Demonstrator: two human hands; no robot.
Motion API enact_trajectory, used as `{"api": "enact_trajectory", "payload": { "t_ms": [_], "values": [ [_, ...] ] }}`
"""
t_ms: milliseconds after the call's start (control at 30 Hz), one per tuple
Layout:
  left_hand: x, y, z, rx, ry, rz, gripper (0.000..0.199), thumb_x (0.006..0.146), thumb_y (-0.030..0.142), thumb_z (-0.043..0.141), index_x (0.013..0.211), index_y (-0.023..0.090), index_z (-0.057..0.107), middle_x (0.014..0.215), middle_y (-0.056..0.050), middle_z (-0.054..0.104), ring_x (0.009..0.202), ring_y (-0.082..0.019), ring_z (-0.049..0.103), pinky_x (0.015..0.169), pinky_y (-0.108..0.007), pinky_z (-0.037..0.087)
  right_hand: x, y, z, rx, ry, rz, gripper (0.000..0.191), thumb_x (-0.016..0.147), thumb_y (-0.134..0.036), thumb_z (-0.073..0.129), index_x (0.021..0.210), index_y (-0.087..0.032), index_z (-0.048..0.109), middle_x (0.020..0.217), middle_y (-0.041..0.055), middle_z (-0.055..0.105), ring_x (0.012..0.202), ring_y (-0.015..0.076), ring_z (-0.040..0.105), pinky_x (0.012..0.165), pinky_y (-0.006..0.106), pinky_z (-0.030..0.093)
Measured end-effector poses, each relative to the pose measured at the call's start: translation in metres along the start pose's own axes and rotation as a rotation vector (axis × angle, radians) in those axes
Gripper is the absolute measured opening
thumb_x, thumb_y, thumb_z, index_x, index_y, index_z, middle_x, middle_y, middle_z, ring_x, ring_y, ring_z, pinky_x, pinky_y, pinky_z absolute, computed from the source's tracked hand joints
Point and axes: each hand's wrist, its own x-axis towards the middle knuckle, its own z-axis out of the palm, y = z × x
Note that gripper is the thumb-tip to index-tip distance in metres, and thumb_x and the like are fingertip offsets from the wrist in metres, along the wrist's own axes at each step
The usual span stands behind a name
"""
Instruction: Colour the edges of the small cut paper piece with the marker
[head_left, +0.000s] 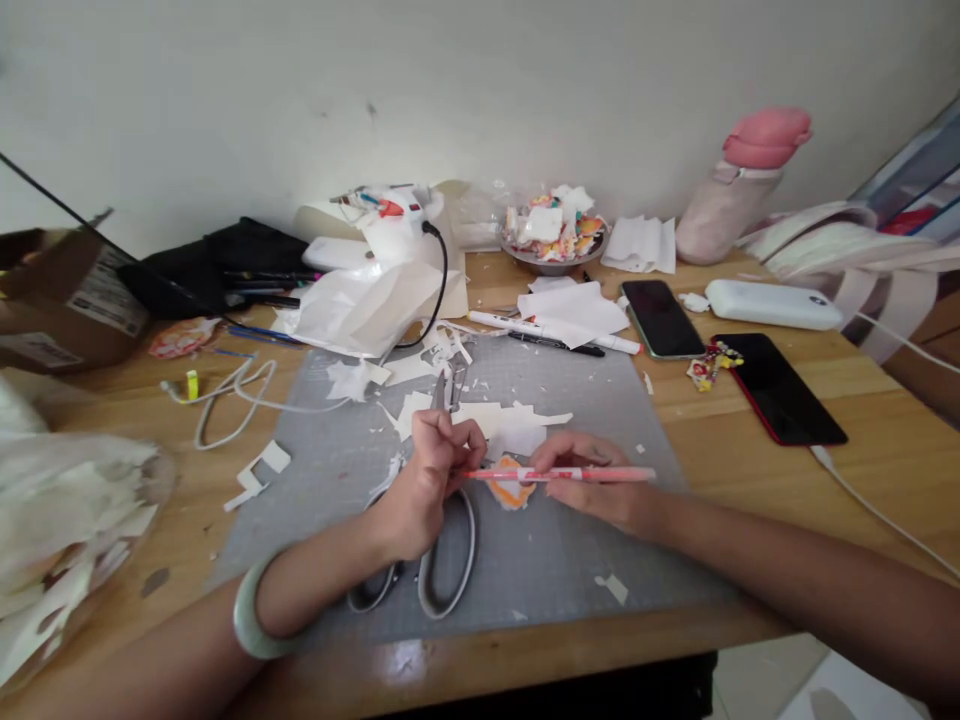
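Note:
A slim pink-red marker (555,475) is held level above the grey cutting mat (577,570). My right hand (589,480) is closed round its barrel. At its left end the fingers of my left hand (435,470) are pinched; whether a cap is between them is hidden. Just behind the marker, a small orange-and-white paper piece (511,492) lies partly covered on the mat. Large scissors (450,570) rest under my left hand, blades pointing away and handles toward me. White paper scraps (495,420) are scattered beyond both hands.
Two phones (660,318), a power bank (772,304) and a pink-lidded bottle (731,190) stand at right. Behind are a bowl (551,265) of paper pieces and a glue gun (397,225). On the left are a cable (247,385), a cardboard box (60,290) and a scrap-filled bag (75,530).

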Motion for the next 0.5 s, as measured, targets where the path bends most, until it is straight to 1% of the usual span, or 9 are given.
{"api": "enact_trajectory", "payload": {
  "t_ms": [33, 67, 100, 167, 267, 367, 433, 500],
  "values": [
    [0.0004, -0.0014, 0.0010, -0.135, 0.080, -0.039, 0.054, 0.080, 0.065, -0.014, 0.097, 0.026, 0.018, 0.077, 0.002, 0.033, 0.054, -0.011, 0.027, 0.043, -0.018, 0.026, 0.0005, 0.0012, 0.0008, -0.004, -0.010, -0.010, 0.019, 0.077, -0.033, 0.063, 0.085, -0.016, 0.059, 0.080, 0.0034, 0.065, 0.064, 0.0098, 0.056, 0.055, 0.021, 0.043],
    [0.0007, -0.0024, 0.0020, -0.247, 0.131, -0.072, 0.052, 0.080, 0.070, -0.005, 0.095, 0.026, 0.018, 0.077, 0.003, 0.033, 0.053, -0.010, 0.027, 0.043, -0.018, 0.025, 0.0012, 0.0023, 0.0018, -0.006, -0.030, -0.027, 0.019, 0.078, -0.033, 0.063, 0.086, -0.016, 0.060, 0.080, 0.0036, 0.065, 0.065, 0.0102, 0.057, 0.056, 0.022, 0.044],
    [0.0011, -0.0028, 0.0029, -0.323, 0.161, -0.095, 0.051, 0.079, 0.073, 0.002, 0.093, 0.027, 0.018, 0.076, 0.004, 0.033, 0.053, -0.010, 0.027, 0.044, -0.019, 0.025, 0.0018, 0.0034, 0.0027, -0.007, -0.054, -0.043, 0.019, 0.079, -0.033, 0.062, 0.087, -0.016, 0.060, 0.081, 0.0036, 0.066, 0.067, 0.0107, 0.058, 0.059, 0.022, 0.045],
    [0.0015, -0.0022, 0.0035, -0.347, 0.165, -0.107, 0.052, 0.079, 0.075, 0.007, 0.091, 0.026, 0.019, 0.078, 0.004, 0.035, 0.054, -0.010, 0.030, 0.048, -0.021, 0.028, 0.0030, 0.0053, 0.0039, -0.025, -0.081, -0.066, 0.017, 0.080, -0.033, 0.062, 0.087, -0.017, 0.061, 0.082, 0.0034, 0.067, 0.070, 0.0117, 0.059, 0.063, 0.024, 0.046],
    [0.0013, 0.0001, 0.0011, -0.191, 0.149, -0.100, 0.054, 0.079, 0.075, 0.007, 0.093, 0.024, 0.020, 0.084, 0.001, 0.039, 0.057, -0.011, 0.035, 0.055, -0.027, 0.034, 0.0040, 0.0076, 0.0037, -0.103, -0.064, -0.064, 0.017, 0.081, -0.032, 0.061, 0.088, -0.017, 0.063, 0.083, 0.0032, 0.067, 0.072, 0.0125, 0.060, 0.064, 0.024, 0.047],
    [0.0008, 0.0022, -0.0023, 0.070, 0.101, -0.086, 0.058, 0.080, 0.073, 0.006, 0.096, 0.021, 0.025, 0.090, -0.004, 0.041, 0.059, -0.013, 0.042, 0.060, -0.032, 0.038, 0.0047, 0.0090, 0.0016, -0.174, -0.040, -0.062, 0.019, 0.081, -0.033, 0.061, 0.090, -0.017, 0.065, 0.083, 0.0027, 0.068, 0.072, 0.0127, 0.060, 0.063, 0.023, 0.046],
    [0.0010, 0.0037, -0.0023, 0.221, 0.058, -0.068, 0.060, 0.080, 0.072, 0.005, 0.098, 0.019, 0.028, 0.092, -0.006, 0.042, 0.059, -0.014, 0.044, 0.059, -0.034, 0.040, 0.0059, 0.0094, 0.0007, -0.220, -0.037, -0.064, 0.020, 0.081, -0.034, 0.061, 0.091, -0.018, 0.067, 0.082, 0.0019, 0.068, 0.070, 0.0121, 0.059, 0.061, 0.022, 0.045],
    [0.0019, 0.0057, 0.0002, 0.314, 0.031, -0.038, 0.062, 0.080, 0.072, 0.005, 0.099, 0.018, 0.028, 0.093, -0.008, 0.043, 0.059, -0.016, 0.046, 0.057, -0.035, 0.041, 0.0081, 0.0099, 0.0009, -0.252, -0.055, -0.083, 0.020, 0.082, -0.034, 0.060, 0.092, -0.019, 0.068, 0.082, 0.0012, 0.068, 0.071, 0.0118, 0.060, 0.062, 0.022, 0.044]
  ]
}}
